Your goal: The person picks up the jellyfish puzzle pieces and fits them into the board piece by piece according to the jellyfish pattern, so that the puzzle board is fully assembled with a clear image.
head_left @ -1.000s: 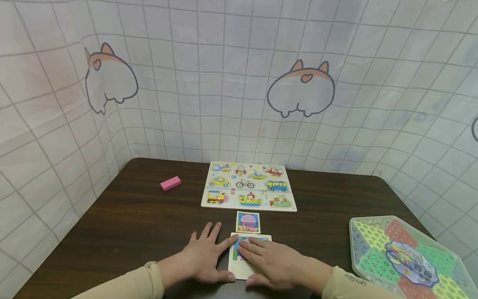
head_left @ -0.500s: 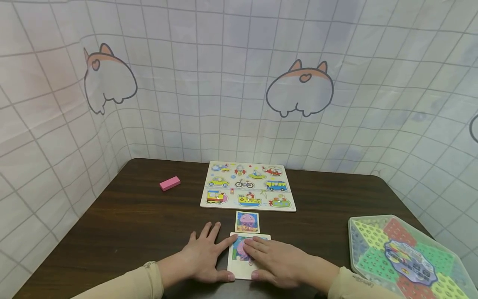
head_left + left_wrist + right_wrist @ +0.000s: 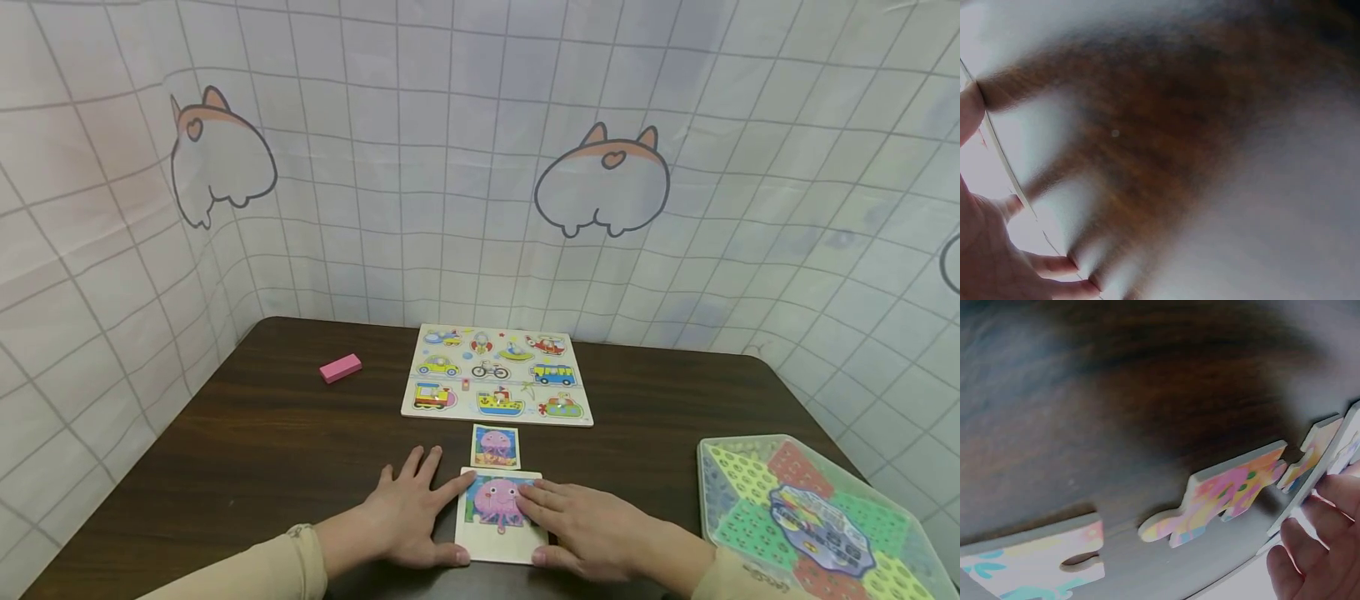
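Note:
A small white-framed jigsaw board (image 3: pixel 495 546) lies on the dark table. Pink octopus pieces (image 3: pixel 495 500) fill its upper part over a blue sea, with bare white below. My left hand (image 3: pixel 405 512) rests spread on the table, index fingertip and thumb tip at the board's left edge. Across from it, my right hand (image 3: pixel 592 525) rests with extended fingers over the board's right edge, its thumb at the lower right corner. Just beyond the board is a small octopus picture card (image 3: pixel 495 447). In the right wrist view, loose jigsaw pieces (image 3: pixel 1235 490) lie near the right hand's fingers.
Behind the card lies a vehicle peg puzzle (image 3: pixel 498 375). A pink block (image 3: pixel 341 368) is at the back left. A clear-lidded box of coloured game boards (image 3: pixel 817 508) stands at the right. A white grid-patterned curtain (image 3: pixel 450 167) surrounds the table (image 3: pixel 300 450).
My right hand has slid rightward across the board, uncovering the octopus picture; its thumb moved to the lower right corner. My left hand has stayed in place.

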Available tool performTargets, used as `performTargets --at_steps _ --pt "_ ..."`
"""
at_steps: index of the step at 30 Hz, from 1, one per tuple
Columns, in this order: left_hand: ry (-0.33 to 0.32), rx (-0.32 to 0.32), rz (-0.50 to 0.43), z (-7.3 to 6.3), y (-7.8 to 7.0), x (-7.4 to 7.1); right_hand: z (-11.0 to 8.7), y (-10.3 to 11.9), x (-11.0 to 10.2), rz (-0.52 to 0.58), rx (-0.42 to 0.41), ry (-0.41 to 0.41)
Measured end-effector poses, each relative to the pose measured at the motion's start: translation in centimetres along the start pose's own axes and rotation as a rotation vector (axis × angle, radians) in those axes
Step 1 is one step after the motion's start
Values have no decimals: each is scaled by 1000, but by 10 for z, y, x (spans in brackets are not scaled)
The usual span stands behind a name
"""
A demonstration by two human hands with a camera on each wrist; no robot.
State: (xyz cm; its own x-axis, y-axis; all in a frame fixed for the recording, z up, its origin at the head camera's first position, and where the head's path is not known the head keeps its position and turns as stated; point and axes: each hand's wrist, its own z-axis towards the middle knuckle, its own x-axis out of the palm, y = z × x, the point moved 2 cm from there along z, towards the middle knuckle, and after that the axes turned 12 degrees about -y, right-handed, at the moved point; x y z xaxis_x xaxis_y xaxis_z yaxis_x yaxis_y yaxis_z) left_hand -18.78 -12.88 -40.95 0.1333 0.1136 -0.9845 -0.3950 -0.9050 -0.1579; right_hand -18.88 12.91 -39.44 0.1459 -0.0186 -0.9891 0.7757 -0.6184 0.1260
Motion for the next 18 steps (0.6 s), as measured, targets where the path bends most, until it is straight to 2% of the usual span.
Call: performTargets --at_steps 12,18 --pt "-7 9 -2 0 1 1 0 -1 1 38 17 -5" --pt "-3 14 -9 0 1 1 -2 -1 2 8 -16 -17"
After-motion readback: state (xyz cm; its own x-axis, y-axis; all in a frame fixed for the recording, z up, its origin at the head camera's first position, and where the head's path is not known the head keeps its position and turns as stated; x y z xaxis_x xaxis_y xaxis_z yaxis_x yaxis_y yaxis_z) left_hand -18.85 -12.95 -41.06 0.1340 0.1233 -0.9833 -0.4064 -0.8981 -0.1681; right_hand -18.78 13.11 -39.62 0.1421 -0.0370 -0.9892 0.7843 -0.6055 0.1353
